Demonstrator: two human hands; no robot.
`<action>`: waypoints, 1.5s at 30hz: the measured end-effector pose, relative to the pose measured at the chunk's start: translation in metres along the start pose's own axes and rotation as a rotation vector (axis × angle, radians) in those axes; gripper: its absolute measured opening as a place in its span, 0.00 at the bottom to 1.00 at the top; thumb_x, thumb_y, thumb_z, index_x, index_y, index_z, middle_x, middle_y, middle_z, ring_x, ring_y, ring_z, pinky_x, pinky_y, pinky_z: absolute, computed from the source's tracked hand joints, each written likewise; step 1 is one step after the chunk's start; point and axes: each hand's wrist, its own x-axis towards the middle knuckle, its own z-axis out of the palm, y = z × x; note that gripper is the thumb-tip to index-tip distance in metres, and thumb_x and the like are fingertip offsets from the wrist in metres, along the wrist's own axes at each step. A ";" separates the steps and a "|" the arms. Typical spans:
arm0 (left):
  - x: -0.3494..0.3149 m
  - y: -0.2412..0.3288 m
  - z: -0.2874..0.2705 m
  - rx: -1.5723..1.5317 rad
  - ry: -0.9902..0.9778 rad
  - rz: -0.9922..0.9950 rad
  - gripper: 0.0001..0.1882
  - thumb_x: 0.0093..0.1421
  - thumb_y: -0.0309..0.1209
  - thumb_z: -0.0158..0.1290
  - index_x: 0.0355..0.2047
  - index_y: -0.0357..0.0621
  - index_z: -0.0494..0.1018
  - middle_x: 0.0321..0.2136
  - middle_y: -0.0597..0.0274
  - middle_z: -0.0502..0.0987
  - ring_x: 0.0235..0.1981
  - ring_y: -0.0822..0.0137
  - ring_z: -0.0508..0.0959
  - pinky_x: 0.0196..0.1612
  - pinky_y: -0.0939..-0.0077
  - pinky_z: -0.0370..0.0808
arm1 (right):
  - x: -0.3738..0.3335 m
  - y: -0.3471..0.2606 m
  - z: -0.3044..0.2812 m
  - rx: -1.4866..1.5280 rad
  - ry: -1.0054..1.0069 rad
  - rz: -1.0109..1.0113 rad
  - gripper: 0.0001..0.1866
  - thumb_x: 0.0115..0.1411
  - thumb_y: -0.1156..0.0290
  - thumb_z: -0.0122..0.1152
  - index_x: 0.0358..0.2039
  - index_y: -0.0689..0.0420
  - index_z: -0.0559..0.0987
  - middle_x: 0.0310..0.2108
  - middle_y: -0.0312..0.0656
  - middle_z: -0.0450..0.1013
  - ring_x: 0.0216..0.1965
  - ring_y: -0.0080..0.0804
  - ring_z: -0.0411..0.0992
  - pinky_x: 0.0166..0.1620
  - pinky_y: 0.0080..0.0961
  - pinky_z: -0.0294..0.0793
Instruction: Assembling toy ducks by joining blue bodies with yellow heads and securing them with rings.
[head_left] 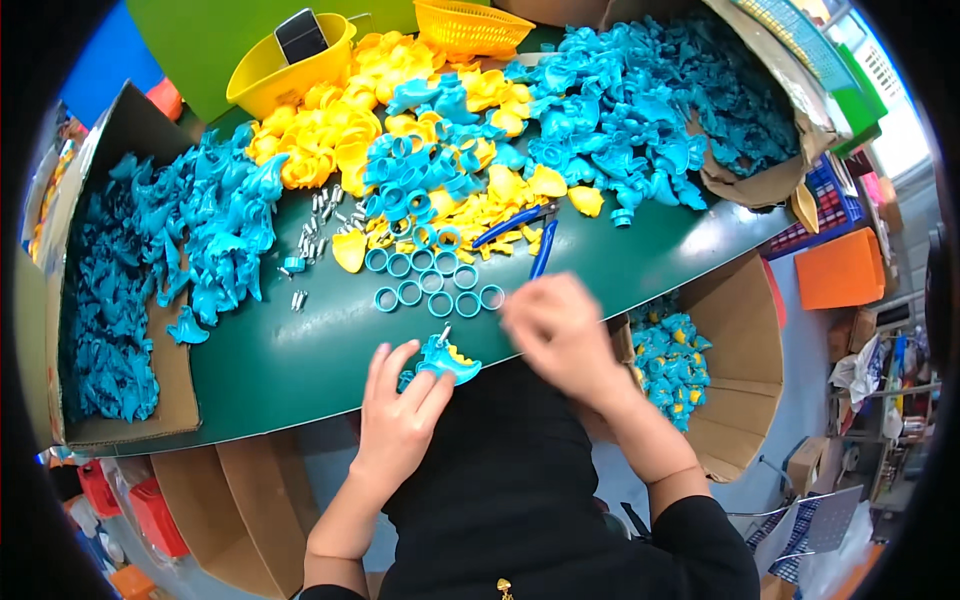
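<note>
Close to the front edge of the green table [330, 370], my left hand [395, 415] grips a blue plastic shell with a yellow toothed insert [452, 361]. A small silver metal pin [446, 333] sticks up at its top. My right hand [562, 335] is over the table edge to the right, smeared by motion, its fingers curled; whether it holds anything is hidden. Just left of it lies a cluster of flat blue rings [440, 304]. Blue-handled pliers [543, 250] rest behind the right hand.
Blue shells [225, 220] heap at left, more blue shells [620, 110] at back right. Yellow pieces [330, 130] and loose silver pins [315, 225] lie between. A yellow basket [285, 75] holds a dark phone-like object. Below right, a cardboard box [740, 350] contains blue-and-yellow pieces.
</note>
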 end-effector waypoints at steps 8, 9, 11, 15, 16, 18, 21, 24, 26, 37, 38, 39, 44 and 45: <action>-0.015 0.007 0.021 -0.206 0.089 -0.247 0.15 0.44 0.26 0.65 0.32 0.41 0.73 0.37 0.60 0.75 0.52 0.48 0.71 0.54 0.50 0.69 | 0.047 0.103 -0.035 -0.661 0.239 0.226 0.16 0.54 0.65 0.69 0.41 0.54 0.77 0.37 0.40 0.77 0.41 0.40 0.74 0.42 0.35 0.75; -0.016 0.006 0.024 -0.191 0.112 -0.237 0.16 0.42 0.28 0.65 0.31 0.41 0.73 0.36 0.60 0.75 0.53 0.48 0.71 0.54 0.45 0.67 | 0.050 0.104 -0.036 -0.682 0.231 0.176 0.15 0.54 0.68 0.68 0.42 0.54 0.77 0.35 0.41 0.77 0.39 0.41 0.74 0.41 0.35 0.76; -0.015 0.005 0.020 -0.112 0.129 -0.206 0.15 0.42 0.28 0.65 0.31 0.41 0.73 0.36 0.61 0.75 0.53 0.48 0.71 0.55 0.44 0.66 | 0.053 0.108 -0.034 -0.704 0.251 0.061 0.15 0.53 0.75 0.63 0.43 0.54 0.77 0.30 0.43 0.77 0.33 0.42 0.75 0.38 0.36 0.76; -0.020 0.003 0.018 0.054 0.195 -0.172 0.15 0.40 0.25 0.65 0.30 0.44 0.75 0.34 0.64 0.78 0.51 0.50 0.71 0.54 0.47 0.63 | 0.038 0.090 -0.042 -0.556 0.178 0.152 0.16 0.53 0.79 0.60 0.44 0.57 0.79 0.31 0.47 0.77 0.34 0.41 0.76 0.40 0.34 0.76; -0.022 0.004 0.018 0.088 0.203 -0.166 0.13 0.43 0.27 0.63 0.32 0.46 0.77 0.36 0.66 0.78 0.45 0.57 0.71 0.50 0.57 0.65 | 0.031 0.077 -0.045 -0.442 0.162 0.217 0.15 0.53 0.79 0.60 0.43 0.58 0.79 0.32 0.46 0.77 0.36 0.40 0.76 0.41 0.32 0.75; -0.027 0.007 0.020 0.103 0.202 -0.166 0.11 0.45 0.26 0.61 0.32 0.45 0.77 0.37 0.68 0.79 0.39 0.62 0.70 0.43 0.64 0.66 | 0.024 0.031 -0.051 -0.137 0.227 0.178 0.11 0.52 0.82 0.60 0.38 0.60 0.79 0.36 0.44 0.77 0.40 0.36 0.75 0.46 0.28 0.73; -0.025 0.000 0.020 0.075 0.211 -0.119 0.10 0.46 0.24 0.60 0.32 0.43 0.77 0.38 0.66 0.80 0.32 0.65 0.70 0.33 0.71 0.67 | 0.015 -0.021 -0.027 0.105 0.227 0.099 0.08 0.51 0.86 0.61 0.30 0.60 0.75 0.38 0.44 0.75 0.42 0.35 0.73 0.49 0.27 0.71; -0.028 0.000 0.020 0.023 0.163 -0.126 0.10 0.46 0.23 0.60 0.31 0.40 0.75 0.39 0.59 0.79 0.32 0.63 0.74 0.32 0.71 0.72 | 0.008 -0.045 0.011 0.679 0.080 0.345 0.08 0.59 0.86 0.56 0.38 0.61 0.75 0.41 0.42 0.71 0.42 0.29 0.72 0.47 0.24 0.71; -0.027 0.001 0.019 -0.016 0.136 -0.123 0.10 0.46 0.22 0.60 0.31 0.39 0.75 0.39 0.57 0.79 0.32 0.62 0.75 0.33 0.70 0.74 | 0.010 -0.049 0.025 0.705 -0.007 0.312 0.09 0.60 0.86 0.55 0.40 0.62 0.76 0.41 0.41 0.69 0.42 0.28 0.71 0.46 0.23 0.72; -0.020 0.000 0.011 -0.067 0.090 -0.097 0.10 0.46 0.21 0.60 0.29 0.39 0.72 0.37 0.56 0.78 0.33 0.64 0.75 0.34 0.74 0.78 | 0.003 -0.048 0.068 0.207 0.028 0.075 0.10 0.48 0.85 0.65 0.32 0.62 0.78 0.33 0.40 0.81 0.32 0.35 0.78 0.33 0.26 0.77; -0.019 0.000 0.010 -0.064 0.090 -0.101 0.10 0.46 0.21 0.60 0.29 0.39 0.72 0.37 0.56 0.78 0.33 0.64 0.75 0.34 0.74 0.78 | 0.004 -0.048 0.067 0.210 0.026 0.072 0.10 0.48 0.85 0.65 0.32 0.62 0.78 0.33 0.40 0.81 0.32 0.35 0.78 0.33 0.26 0.77; -0.019 -0.001 0.009 -0.055 0.067 -0.094 0.10 0.46 0.21 0.60 0.29 0.39 0.72 0.37 0.56 0.78 0.33 0.65 0.75 0.34 0.74 0.78 | 0.007 -0.048 0.065 0.182 -0.003 0.051 0.10 0.48 0.84 0.66 0.31 0.61 0.77 0.32 0.40 0.81 0.30 0.35 0.78 0.31 0.27 0.77; -0.012 -0.003 0.003 -0.079 0.025 -0.076 0.10 0.46 0.21 0.59 0.29 0.40 0.72 0.36 0.57 0.77 0.32 0.65 0.74 0.33 0.74 0.77 | 0.013 -0.047 0.057 0.024 -0.111 -0.040 0.10 0.47 0.82 0.67 0.31 0.60 0.76 0.30 0.41 0.80 0.27 0.35 0.77 0.28 0.29 0.77; -0.010 -0.003 0.002 -0.068 0.009 -0.062 0.09 0.46 0.21 0.59 0.29 0.40 0.72 0.36 0.58 0.77 0.32 0.65 0.74 0.33 0.74 0.77 | 0.013 -0.046 0.054 -0.002 -0.133 -0.040 0.11 0.48 0.81 0.68 0.31 0.59 0.76 0.30 0.41 0.80 0.27 0.36 0.77 0.28 0.29 0.77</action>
